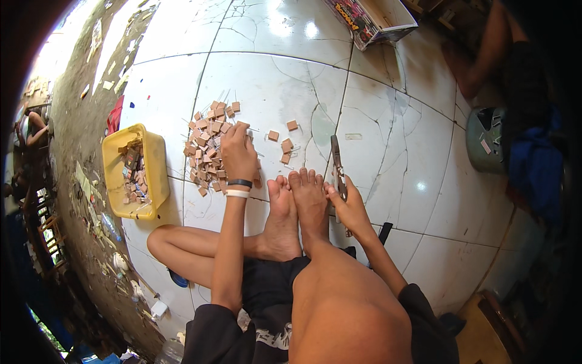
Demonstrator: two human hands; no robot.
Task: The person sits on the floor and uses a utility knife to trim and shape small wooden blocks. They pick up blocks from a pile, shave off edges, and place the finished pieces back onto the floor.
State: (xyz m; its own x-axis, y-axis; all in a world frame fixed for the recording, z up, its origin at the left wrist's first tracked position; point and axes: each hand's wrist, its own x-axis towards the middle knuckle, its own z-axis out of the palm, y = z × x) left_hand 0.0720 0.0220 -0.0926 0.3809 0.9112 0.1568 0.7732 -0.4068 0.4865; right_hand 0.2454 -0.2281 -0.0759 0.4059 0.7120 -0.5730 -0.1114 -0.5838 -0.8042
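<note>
Left hand [239,153] half curled at block pile [205,148], can't tell grip. Right hand [351,207] wrapped round pliers [336,155]. Few loose blocks [287,145] maybe done; block pile seems left.

Glossy white square tiles [427,161], crossed by dark joints and branching cracks, make up the floor. Near its top edge sits an open cardboard box [351,23] with colourful printed sides. At right, a dark grey-green plastic tub [483,159] stands beside another person's bare leg [486,60] and a crumpled blue cloth [533,170]. Along the left runs brown bare ground [74,136] littered with pale scraps, a clear plastic bottle [111,226] lying there. A flat red piece [115,115] and, lower, a small white block-shaped object [159,310] lie by the tiles' left border.
</note>
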